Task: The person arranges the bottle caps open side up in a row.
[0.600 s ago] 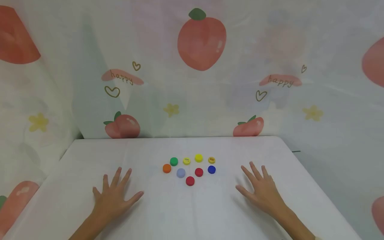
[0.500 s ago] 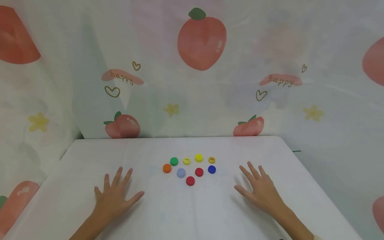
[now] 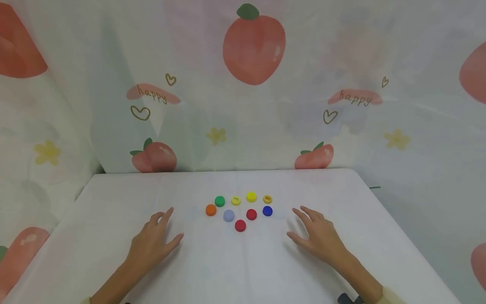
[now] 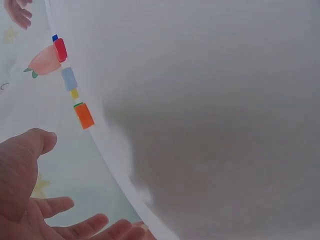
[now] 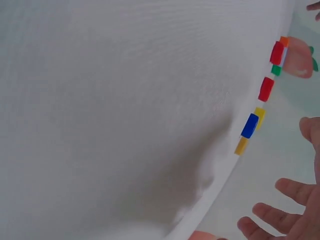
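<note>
While both hands stay apart from everything on the white cloth-covered table (image 3: 212, 270), the head view shows nine small round caps grouped between them, near the table's middle. Toward the far side lie a green cap (image 3: 220, 201), two yellow caps (image 3: 251, 196) and a golden-yellow cap (image 3: 267, 199); nearer are an orange cap (image 3: 210, 210), a pale-blue cap (image 3: 228, 215), two red caps (image 3: 240, 226) and a dark-blue cap (image 3: 267, 211). The left hand (image 3: 149, 242) is left of the group, closest to the orange one, its fingers loose and grasping nothing. The right hand (image 3: 322, 238) is on the other side, equally released, closest to the dark-blue one. From the left wrist, the orange cap appears nearest, beyond the extended thumb and without contact. From the right wrist, the dark-blue and golden-yellow caps appear nearest, clear of the separated fingers (image 5: 295, 192).
</note>
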Action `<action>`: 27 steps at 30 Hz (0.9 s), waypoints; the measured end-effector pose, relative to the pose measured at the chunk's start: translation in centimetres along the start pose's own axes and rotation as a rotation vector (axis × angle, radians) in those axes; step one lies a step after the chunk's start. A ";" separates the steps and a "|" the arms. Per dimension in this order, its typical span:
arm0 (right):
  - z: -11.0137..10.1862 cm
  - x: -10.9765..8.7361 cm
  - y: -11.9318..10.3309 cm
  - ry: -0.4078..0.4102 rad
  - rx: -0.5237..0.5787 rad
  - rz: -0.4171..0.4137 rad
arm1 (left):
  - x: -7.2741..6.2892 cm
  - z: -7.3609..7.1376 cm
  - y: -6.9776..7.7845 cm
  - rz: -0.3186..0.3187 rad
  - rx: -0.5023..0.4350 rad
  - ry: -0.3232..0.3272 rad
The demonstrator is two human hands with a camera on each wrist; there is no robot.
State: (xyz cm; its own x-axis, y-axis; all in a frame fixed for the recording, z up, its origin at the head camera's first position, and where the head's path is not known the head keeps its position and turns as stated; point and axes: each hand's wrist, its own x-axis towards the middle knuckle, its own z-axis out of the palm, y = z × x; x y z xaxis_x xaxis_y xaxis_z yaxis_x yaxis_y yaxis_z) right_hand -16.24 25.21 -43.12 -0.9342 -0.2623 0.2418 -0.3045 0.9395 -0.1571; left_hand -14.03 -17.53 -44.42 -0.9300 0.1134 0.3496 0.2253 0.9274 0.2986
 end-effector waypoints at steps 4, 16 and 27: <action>0.2 0.6 -0.8 0.005 0.062 0.003 | 0.5 0.3 0.5 0.007 -0.018 -0.029; 0.5 1.7 -3.4 -0.093 0.124 0.043 | 1.3 1.4 2.8 -0.019 -0.053 -0.139; 1.4 2.7 -5.3 -0.151 0.214 0.027 | 2.0 2.2 5.2 -0.065 -0.075 -0.240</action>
State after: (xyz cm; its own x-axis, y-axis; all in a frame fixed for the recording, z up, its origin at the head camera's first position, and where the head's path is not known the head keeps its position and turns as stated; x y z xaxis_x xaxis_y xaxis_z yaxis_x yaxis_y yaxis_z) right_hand -17.38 19.19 -42.99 -0.9549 -0.2824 0.0912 -0.2959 0.8830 -0.3642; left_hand -15.33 -11.68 -44.13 -0.9835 0.1441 0.1093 0.1754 0.9074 0.3820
